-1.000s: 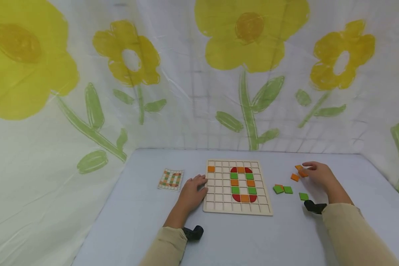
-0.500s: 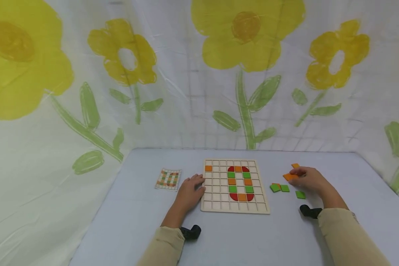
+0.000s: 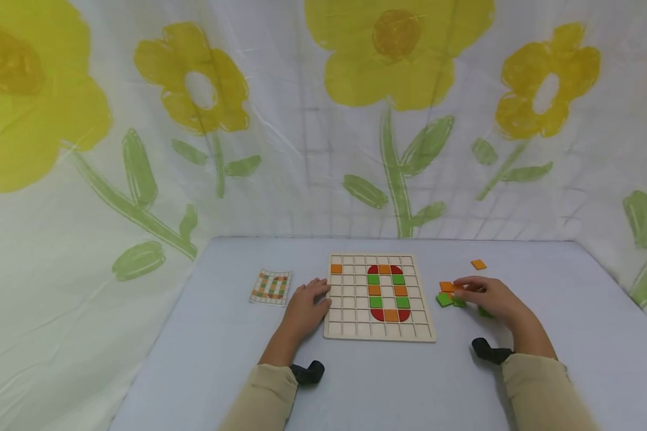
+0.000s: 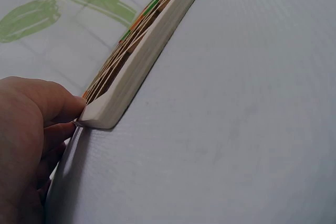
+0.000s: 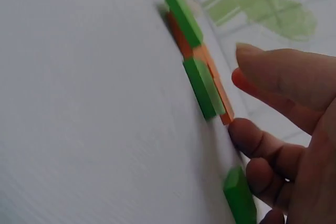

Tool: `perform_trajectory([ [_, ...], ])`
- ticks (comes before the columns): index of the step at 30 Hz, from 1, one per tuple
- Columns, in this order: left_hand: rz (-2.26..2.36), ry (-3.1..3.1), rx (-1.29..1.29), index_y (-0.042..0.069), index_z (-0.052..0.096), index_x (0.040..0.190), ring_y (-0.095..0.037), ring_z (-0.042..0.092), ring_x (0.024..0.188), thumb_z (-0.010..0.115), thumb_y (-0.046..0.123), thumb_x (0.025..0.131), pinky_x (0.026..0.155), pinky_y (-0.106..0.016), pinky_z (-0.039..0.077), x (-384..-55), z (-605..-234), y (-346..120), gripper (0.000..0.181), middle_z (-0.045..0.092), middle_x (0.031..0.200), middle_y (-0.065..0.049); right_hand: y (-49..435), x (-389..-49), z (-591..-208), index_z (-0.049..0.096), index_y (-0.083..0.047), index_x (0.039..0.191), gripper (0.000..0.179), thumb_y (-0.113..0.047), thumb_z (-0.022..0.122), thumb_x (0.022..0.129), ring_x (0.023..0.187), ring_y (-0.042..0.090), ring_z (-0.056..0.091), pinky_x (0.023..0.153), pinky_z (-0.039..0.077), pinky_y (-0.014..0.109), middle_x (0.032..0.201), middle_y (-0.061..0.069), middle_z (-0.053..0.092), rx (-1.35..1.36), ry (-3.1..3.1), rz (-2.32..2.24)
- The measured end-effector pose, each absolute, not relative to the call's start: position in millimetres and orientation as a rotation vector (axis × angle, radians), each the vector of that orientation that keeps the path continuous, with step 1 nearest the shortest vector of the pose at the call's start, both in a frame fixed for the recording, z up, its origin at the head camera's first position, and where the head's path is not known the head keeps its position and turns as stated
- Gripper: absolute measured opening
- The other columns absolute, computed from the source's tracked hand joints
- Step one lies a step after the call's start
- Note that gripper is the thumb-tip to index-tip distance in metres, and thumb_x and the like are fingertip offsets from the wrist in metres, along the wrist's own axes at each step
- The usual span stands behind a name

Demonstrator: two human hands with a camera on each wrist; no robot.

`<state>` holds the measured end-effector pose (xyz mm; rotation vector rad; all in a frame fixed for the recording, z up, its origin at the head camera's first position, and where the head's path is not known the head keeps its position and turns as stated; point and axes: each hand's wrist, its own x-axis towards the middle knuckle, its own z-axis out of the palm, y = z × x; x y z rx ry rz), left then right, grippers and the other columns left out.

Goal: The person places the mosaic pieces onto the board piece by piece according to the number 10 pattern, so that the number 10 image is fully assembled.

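In the head view my left hand rests at the left edge of a wooden grid board. In the left wrist view its thumb touches the board's near corner. Red, orange and green tiles form an oval ring on the board, with one orange tile at its upper left. My right hand hovers over loose square tiles right of the board, thumb and fingers apart. An orange tile lies at its fingertips, beside green tiles. Another green tile sits under the hand, partly hidden.
A small printed card with a coloured grid pattern lies left of the board. One orange tile lies farther back on the right. A flower-printed curtain hangs behind the white table.
My right hand has moved left and nearer, bringing orange tiles from the back right to the green ones, and its fingers have let go. The left hand stays at the board.
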<state>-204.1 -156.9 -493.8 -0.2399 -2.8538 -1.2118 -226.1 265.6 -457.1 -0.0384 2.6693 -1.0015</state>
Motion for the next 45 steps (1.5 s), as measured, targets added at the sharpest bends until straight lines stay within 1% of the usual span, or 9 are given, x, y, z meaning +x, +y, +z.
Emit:
perform_trajectory([
  [2,-1.225,-2.861,-0.231,0.011,0.064,0.131,-0.023,0.039,0.143,0.061,0.025,0.096,0.123,-0.045,0.023,-203,-495,-157,0.038,0.054,0.145,-0.003,261,-222,-457,0.061,-0.01,0.132,0.065,-0.052,0.073,0.084,0.105,0.031,0.052,0.077,0.047,0.033,0.127,0.021,0.056,-0.044,2.659,-1.005],
  [6,-1.235,-2.867,-0.218,0.011,0.064,0.131,-0.023,0.039,0.143,0.062,0.025,0.096,0.124,-0.044,0.023,-201,-496,-156,0.038,0.054,0.146,-0.003,253,-218,-458,0.063,-0.008,0.129,0.068,-0.049,0.08,0.077,0.108,0.036,0.052,0.083,0.051,0.045,0.127,0.025,0.056,-0.087,2.671,-0.953],
  [11,-1.216,-2.878,-0.238,0.012,0.063,0.132,-0.02,0.039,0.144,0.061,0.025,0.097,0.124,-0.043,0.022,-203,-494,-156,0.038,0.053,0.146,-0.001,249,-218,-460,0.064,-0.008,0.127,0.066,-0.045,0.083,0.075,0.107,0.036,0.05,0.086,0.049,0.049,0.123,0.023,0.055,-0.112,2.731,-0.869],
  [16,-1.217,-2.865,-0.238,0.011,0.063,0.132,-0.021,0.039,0.143,0.062,0.025,0.096,0.124,-0.044,0.023,-205,-492,-157,0.038,0.053,0.146,-0.002,244,-223,-460,0.067,-0.007,0.124,0.06,-0.04,0.083,0.077,0.104,0.031,0.053,0.086,0.049,0.045,0.123,0.019,0.061,-0.174,2.779,-0.865],
  [23,-1.211,-2.872,-0.235,0.012,0.063,0.132,-0.021,0.039,0.143,0.062,0.026,0.096,0.124,-0.044,0.023,-206,-492,-159,0.039,0.053,0.146,-0.001,239,-225,-461,0.07,-0.007,0.12,0.053,-0.04,0.08,0.08,0.099,0.029,0.05,0.078,0.045,0.034,0.122,0.019,0.055,-0.143,2.785,-0.845],
  [31,-1.237,-2.873,-0.236,0.012,0.064,0.132,-0.022,0.039,0.143,0.062,0.025,0.096,0.124,-0.044,0.022,-207,-489,-157,0.038,0.053,0.146,-0.002,230,-227,-457,0.068,-0.007,0.115,0.046,-0.037,0.078,0.083,0.093,0.027,0.051,0.073,0.044,0.032,0.106,0.014,0.058,-0.125,2.839,-0.868],
  [36,-1.246,-2.873,-0.248,0.011,0.064,0.131,-0.023,0.039,0.143,0.062,0.025,0.096,0.124,-0.044,0.023,-207,-490,-156,0.037,0.054,0.146,-0.002,203,-237,-447,0.066,-0.009,0.114,0.042,-0.037,0.076,0.084,0.082,0.023,0.052,0.063,0.044,0.029,0.1,0.011,0.053,-0.11,2.815,-0.931],
  [39,-1.248,-2.878,-0.244,0.011,0.064,0.131,-0.022,0.039,0.143,0.061,0.025,0.096,0.124,-0.044,0.023,-205,-492,-156,0.037,0.054,0.146,-0.003,176,-245,-440,0.066,-0.01,0.114,0.042,-0.038,0.076,0.084,0.08,0.024,0.052,0.059,0.045,0.03,0.1,0.012,0.053,-0.144,2.79,-0.96],
  [45,-1.234,-2.854,-0.258,0.01,0.064,0.13,-0.023,0.04,0.143,0.062,0.024,0.096,0.124,-0.045,0.023,-206,-493,-158,0.037,0.054,0.145,-0.003,113,-271,-431,0.068,-0.014,0.109,0.032,-0.035,0.075,0.086,0.084,0.025,0.05,0.065,0.045,0.034,0.097,0.009,0.058,-0.364,2.773,-0.933],
])
